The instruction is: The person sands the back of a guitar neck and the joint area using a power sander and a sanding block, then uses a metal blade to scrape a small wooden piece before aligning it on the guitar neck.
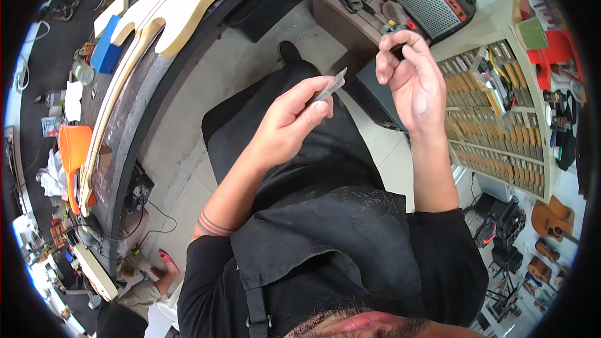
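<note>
Bright, fairly even indoor light shows the left hand and right hand clearly. Left of them, the surface bows with fisheye distortion; farther out, whitish glare meets a black rim.

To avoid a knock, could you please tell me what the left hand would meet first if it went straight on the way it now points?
The left hand would probably meet the right hand first, at its curled fingers, though depth is unclear.
</note>
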A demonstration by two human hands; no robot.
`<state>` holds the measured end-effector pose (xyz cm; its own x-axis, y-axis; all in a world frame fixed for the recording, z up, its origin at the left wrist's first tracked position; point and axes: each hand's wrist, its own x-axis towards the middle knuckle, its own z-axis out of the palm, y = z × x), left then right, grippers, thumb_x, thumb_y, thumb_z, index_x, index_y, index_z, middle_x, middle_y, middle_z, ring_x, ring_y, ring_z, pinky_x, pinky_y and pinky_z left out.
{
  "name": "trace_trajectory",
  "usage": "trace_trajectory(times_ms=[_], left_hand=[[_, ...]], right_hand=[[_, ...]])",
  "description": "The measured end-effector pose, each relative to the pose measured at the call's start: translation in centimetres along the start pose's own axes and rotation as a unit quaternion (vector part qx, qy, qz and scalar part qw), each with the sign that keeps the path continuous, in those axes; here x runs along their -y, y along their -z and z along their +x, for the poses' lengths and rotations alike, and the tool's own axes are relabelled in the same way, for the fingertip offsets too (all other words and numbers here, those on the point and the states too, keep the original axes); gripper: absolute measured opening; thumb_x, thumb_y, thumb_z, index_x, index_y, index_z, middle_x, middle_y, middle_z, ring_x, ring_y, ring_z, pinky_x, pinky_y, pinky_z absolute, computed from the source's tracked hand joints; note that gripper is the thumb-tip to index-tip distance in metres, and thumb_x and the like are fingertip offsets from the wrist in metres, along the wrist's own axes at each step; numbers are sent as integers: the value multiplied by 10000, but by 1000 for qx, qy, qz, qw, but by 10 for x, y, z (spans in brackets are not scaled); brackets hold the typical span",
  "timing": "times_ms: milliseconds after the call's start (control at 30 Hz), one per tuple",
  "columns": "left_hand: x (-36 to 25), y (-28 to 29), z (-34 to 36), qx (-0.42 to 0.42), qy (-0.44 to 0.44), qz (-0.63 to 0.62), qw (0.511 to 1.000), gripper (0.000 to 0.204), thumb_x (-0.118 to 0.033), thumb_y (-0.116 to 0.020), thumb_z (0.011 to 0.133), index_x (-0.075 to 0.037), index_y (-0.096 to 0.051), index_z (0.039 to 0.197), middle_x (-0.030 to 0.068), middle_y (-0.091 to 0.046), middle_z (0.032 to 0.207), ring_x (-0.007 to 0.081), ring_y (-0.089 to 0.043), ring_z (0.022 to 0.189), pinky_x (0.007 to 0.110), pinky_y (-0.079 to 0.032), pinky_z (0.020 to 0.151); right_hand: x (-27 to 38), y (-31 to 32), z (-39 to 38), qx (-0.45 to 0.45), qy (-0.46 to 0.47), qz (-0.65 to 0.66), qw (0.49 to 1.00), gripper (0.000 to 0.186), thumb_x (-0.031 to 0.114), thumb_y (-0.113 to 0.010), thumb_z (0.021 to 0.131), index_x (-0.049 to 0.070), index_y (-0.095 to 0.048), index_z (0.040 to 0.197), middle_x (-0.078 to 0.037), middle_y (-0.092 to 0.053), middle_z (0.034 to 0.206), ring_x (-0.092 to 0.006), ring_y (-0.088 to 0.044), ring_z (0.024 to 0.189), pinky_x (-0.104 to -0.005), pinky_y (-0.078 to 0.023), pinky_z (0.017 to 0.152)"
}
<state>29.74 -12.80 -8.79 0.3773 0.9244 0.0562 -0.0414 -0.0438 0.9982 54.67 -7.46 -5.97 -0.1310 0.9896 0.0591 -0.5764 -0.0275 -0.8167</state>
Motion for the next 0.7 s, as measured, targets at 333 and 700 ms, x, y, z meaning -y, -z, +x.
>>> trace_trajectory(times_ms=[333, 700], left_hand=[[7, 27, -32, 24, 90, -43, 995, 382, -281, -550, 1178, -25, -697, 1420, -7, -692, 848, 68, -532, 736, 260, -446, 670], [-17, 34, -25, 71, 208, 34, 975, 359, -237, -539, 1167, 16, -721, 1345, -22, -619, 699, 65, -585, 610, 290, -462, 607]], right_hand=[[-62, -32, -31, 106, -89, -187, 973, 188, 116, -717, 1100, 60, -656, 1270, 19, -630, 1063, -48, -605, 941, -222, -498, 841], [-80, -11, -33, 84, -85, -375, 919, 196, 181, -697, 1113, 12, -727, 1019, 1, -687, 968, -100, -637, 922, -299, -527, 851]])
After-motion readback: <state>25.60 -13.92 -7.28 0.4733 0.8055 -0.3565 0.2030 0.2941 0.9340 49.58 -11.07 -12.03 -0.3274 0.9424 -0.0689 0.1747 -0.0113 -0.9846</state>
